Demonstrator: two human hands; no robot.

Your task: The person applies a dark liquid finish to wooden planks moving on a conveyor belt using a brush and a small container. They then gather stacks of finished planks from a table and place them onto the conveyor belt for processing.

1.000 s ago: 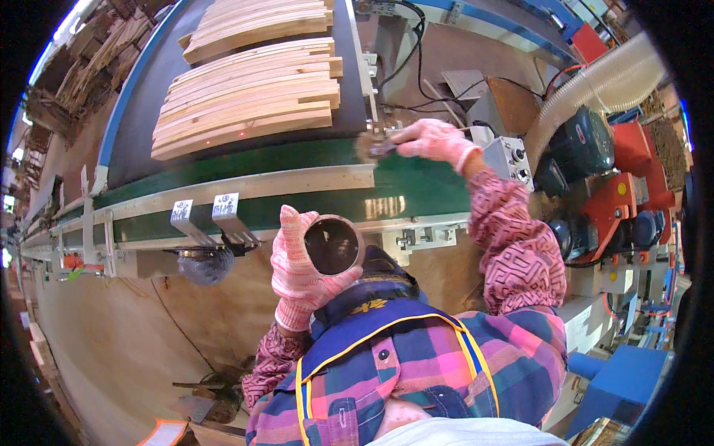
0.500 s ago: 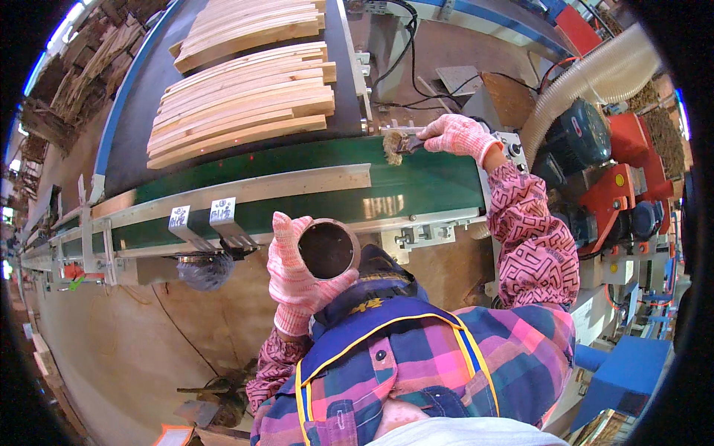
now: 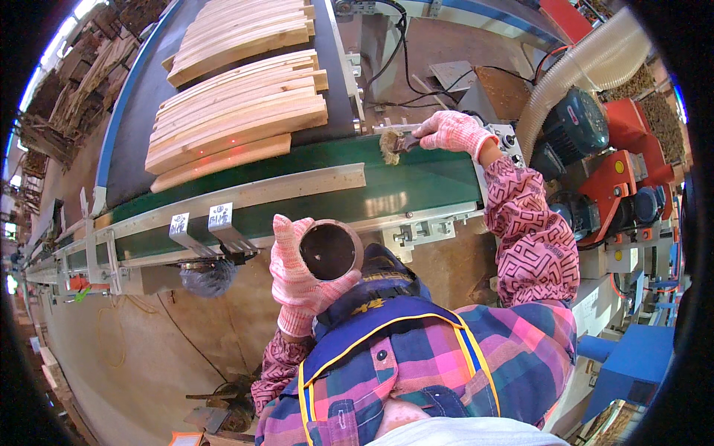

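Note:
My left hand (image 3: 294, 276), in a pink-and-white knitted glove, is wrapped round a round, open-topped can (image 3: 358, 249) with a dark inside. It is held close to my chest, in front of the conveyor's near edge. In a matching glove, my right hand (image 3: 455, 134) grips a short-handled brush (image 3: 393, 145) with pale, shaggy bristles. The brush points left, above the right end of the green belt (image 3: 424, 178). To its left, several wooden strips (image 3: 238, 119) lie side by side on the dark belt, the nearest strip reaching onto the green belt.
A long straight guide rail (image 3: 297, 189) runs along the green belt. Two bent metal brackets (image 3: 223, 215) stand at its near edge. On the right are a green motor (image 3: 576, 123), red machinery and a clear ribbed hose (image 3: 565, 82). A second bundle of strips (image 3: 238, 37) lies farther back.
The wooden strips have moved nearer on the dark belt, and the nearest strip now sits apart, shifted left, over the green belt's edge. Both hands keep their holds, almost still.

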